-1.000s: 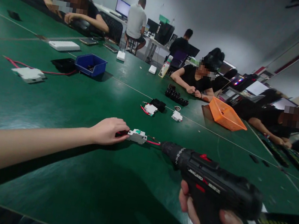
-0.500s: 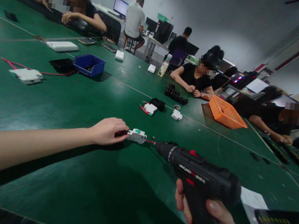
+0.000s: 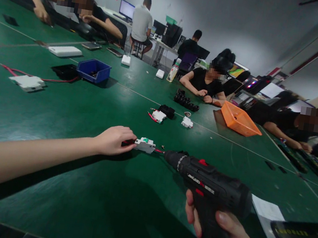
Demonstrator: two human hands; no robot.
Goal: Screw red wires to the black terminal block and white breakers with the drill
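My left hand (image 3: 116, 140) is closed at the left end of a white circuit breaker (image 3: 145, 145) with a green switch, on the green table (image 3: 80, 199). Dark material shows under its fingers. My right hand (image 3: 229, 226) wraps the handle of a black cordless drill (image 3: 209, 179) with red buttons. The drill's chuck points left at the breaker, and a red-and-metal bit reaches the breaker's right end. Whether the tip sits in a screw is too small to tell. A tiny metal piece (image 3: 162, 147) lies just behind the bit.
Farther back lie two white breakers (image 3: 158, 115) (image 3: 187, 122), a black part and an orange basket (image 3: 240, 120). At left are a blue bin (image 3: 93, 70) and a breaker with red wires (image 3: 28, 82). White paper (image 3: 279, 234) lies at right. Several people sit around.
The drill and my right hand have shifted very slightly left. My left hand and the breaker stay almost in place. A person at the far left has moved their arms.
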